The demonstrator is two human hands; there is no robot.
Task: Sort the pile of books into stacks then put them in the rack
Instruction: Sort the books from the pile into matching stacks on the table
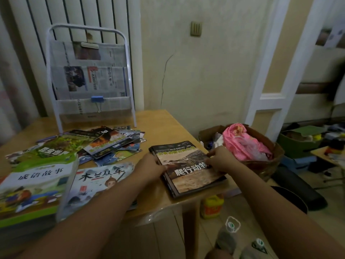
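A stack of dark-covered books (188, 172) with a reptile picture on top lies near the right edge of the wooden table (164, 126). My left hand (150, 168) grips the stack's left side. My right hand (221, 158) holds its right side, fingers curled over the cover. A loose pile of books (110, 143) is spread at the table's middle. A thick green-covered stack (35, 186) stands at the near left, with a pale illustrated book (97, 182) beside it. The white metal rack (89, 75), lined with newspaper, stands at the table's back.
A brown basket with pink cloth (246, 144) sits on the floor just right of the table. A yellow bottle (212, 206) stands under the table corner. Boxes and clutter (302, 139) fill the floor at far right. A radiator is behind the rack.
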